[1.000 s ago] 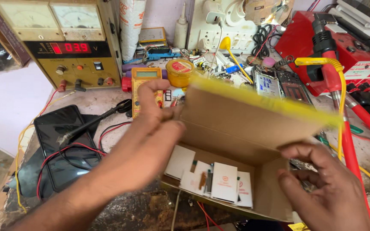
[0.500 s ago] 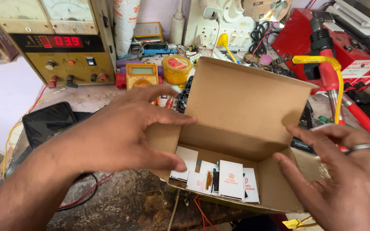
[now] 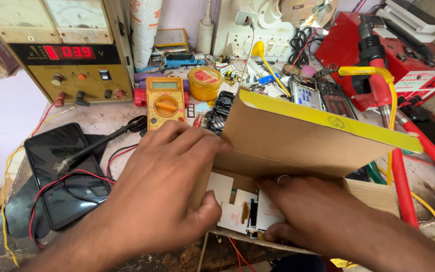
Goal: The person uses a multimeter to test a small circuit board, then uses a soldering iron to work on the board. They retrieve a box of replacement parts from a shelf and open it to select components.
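Cluttered repair bench (image 3: 101, 118) — power supply w/ red digits (image 3: 61, 50) far left, yellow multimeter (image 3: 165, 100) mid, red station (image 3: 404, 55) far right, dark phone (image 3: 66, 176) near left. Cardboard box (image 3: 298, 146) sits near centre, lid up. Left hand (image 3: 162, 186) grips box's left wall, fingers spread on top edge, thumb inside. Right hand (image 3: 318, 216) is inside the box, fingertips pressing on white packets (image 3: 237, 211).

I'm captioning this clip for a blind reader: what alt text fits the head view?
Two hands work at an open cardboard box: the left hand grips its side, the right hand reaches in among small white packets. Behind it, a cluttered bench holds a yellow multimeter and a power supply.
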